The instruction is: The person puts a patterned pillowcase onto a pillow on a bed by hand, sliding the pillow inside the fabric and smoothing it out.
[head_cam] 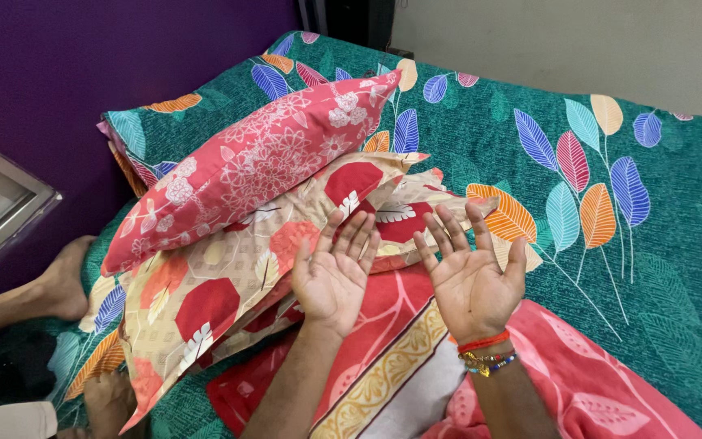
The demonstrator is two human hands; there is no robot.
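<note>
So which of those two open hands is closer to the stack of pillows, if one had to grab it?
Probably the left hand: it hovers palm-up right over the edge of the beige pillow under the pink floral pillow. The right hand is farther off, above the red blanket.

Home bedroom: bed (652,244) with leaf-print sheet, stacked pillows (253,162), purple wall (83,57).

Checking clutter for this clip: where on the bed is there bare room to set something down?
Free: the teal leaf-print bedsheet right of the empty right hand, and the strip toward the far wall. Crowded: the left side, where a pink floral pillow tops the beige red-hexagon pillows beside the left hand.
</note>
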